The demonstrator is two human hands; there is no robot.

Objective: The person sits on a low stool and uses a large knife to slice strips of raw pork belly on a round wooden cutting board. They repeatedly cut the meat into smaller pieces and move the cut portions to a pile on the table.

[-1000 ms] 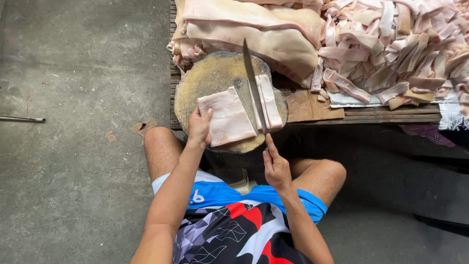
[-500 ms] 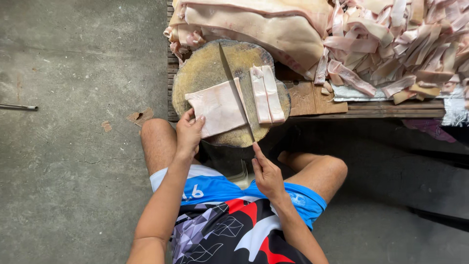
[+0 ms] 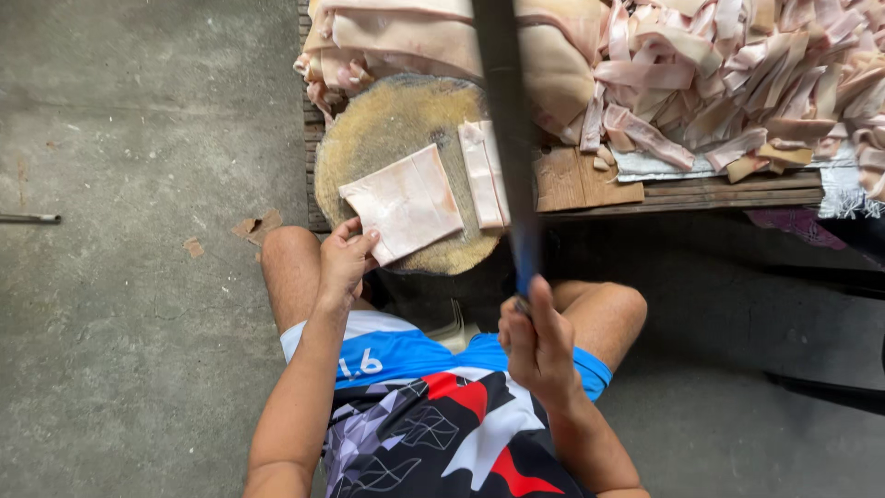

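Note:
A round wooden chopping block [image 3: 387,129] sits in front of me with a pale pink slab of pork skin [image 3: 404,202] lying on it. My left hand [image 3: 346,260] presses the slab's near corner with its fingertips. Two cut strips [image 3: 484,172] lie beside the slab on the block's right side. My right hand [image 3: 536,346] grips the handle of a long dark knife [image 3: 505,129], raised high above the block with its blade pointing away from me.
Large folded slabs of skin [image 3: 406,32] are stacked behind the block. A big heap of cut strips [image 3: 747,74] covers a low wooden pallet [image 3: 728,189] at the right. Grey concrete floor [image 3: 138,277] lies to the left, with a thin metal rod [image 3: 28,219] on it.
The knife came down through the slab and has now lifted high toward the camera. Freshly cut strips lie apart at the right. My left hand stays on the slab's near edge.

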